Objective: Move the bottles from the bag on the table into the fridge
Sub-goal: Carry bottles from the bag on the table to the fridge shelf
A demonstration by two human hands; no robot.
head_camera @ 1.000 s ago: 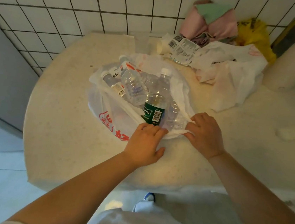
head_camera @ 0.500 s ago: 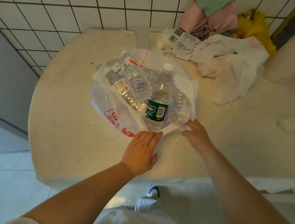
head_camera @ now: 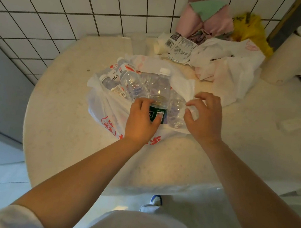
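A white plastic bag (head_camera: pixel 101 108) with red print lies open on the round pale table (head_camera: pixel 59 131). Several clear water bottles lie inside it. My left hand (head_camera: pixel 141 120) grips the green-labelled bottle (head_camera: pixel 160 96), which has a white cap, with fingers curled round its label. To its left lie red-and-white-labelled bottles (head_camera: pixel 129 79). My right hand (head_camera: pixel 204 118) hovers at the bag's right edge over a clear bottle (head_camera: pixel 176 107), its fingers curled and thumb near the white flap (head_camera: pixel 183 85). Whether it pinches the plastic is unclear. The fridge is out of sight.
Crumpled white bags (head_camera: pixel 230 66) and a printed wrapper (head_camera: pixel 180 46) lie behind the bag. A pink and green bundle (head_camera: pixel 205 19) and a yellow bag (head_camera: pixel 249 29) sit against the tiled wall. A white kettle (head_camera: pixel 299 55) stands far right. A small white block (head_camera: pixel 291 124) lies at right.
My left hand moved up from the bag's front edge and took hold of the green-labelled bottle. My right hand lifted from the bag's edge to the right-hand flap.
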